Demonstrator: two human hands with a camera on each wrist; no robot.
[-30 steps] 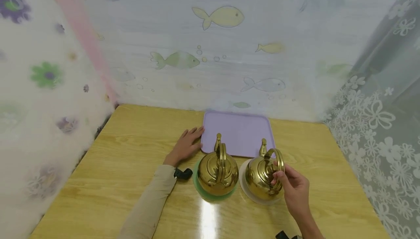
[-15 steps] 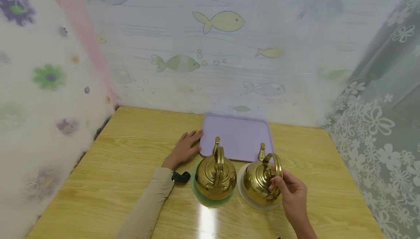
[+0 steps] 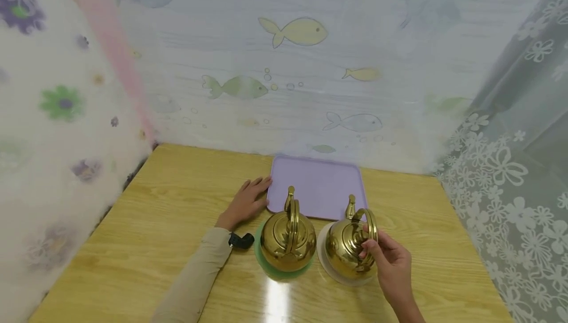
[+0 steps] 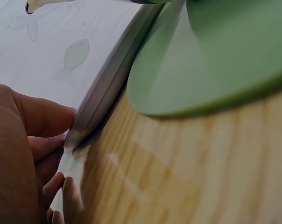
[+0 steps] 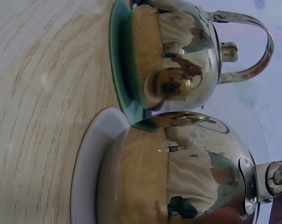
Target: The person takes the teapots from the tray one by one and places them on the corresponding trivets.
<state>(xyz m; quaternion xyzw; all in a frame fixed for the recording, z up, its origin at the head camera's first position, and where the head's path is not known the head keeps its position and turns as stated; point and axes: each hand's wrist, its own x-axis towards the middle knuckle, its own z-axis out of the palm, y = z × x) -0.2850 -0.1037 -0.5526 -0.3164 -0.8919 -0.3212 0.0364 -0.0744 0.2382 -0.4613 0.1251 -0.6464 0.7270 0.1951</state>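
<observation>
Two shiny gold kettles stand side by side on the table. The left kettle [image 3: 288,244] sits on a round green plate [image 3: 275,273], the right kettle [image 3: 343,251] on a round whitish plate [image 3: 326,259]. My right hand [image 3: 392,269] grips the right kettle's arched handle [image 3: 372,227], thumb and fingers close to the lid knob. A lilac tray [image 3: 317,185] lies behind the kettles. Against its left edge rests my left hand [image 3: 244,202], fingers extended. In the left wrist view the thumb [image 4: 47,116] touches the tray's rim [image 4: 99,98].
The wooden table [image 3: 177,190] meets a wall covering [image 3: 293,96] with painted fish just behind the tray. A flower-patterned covering [image 3: 62,165] borders the left side, and a lace curtain [image 3: 510,190] hangs at the right.
The head view has shifted slightly, so everything sits a little lower and further left in it. Both hands keep their places on the tray edge and the kettle handle.
</observation>
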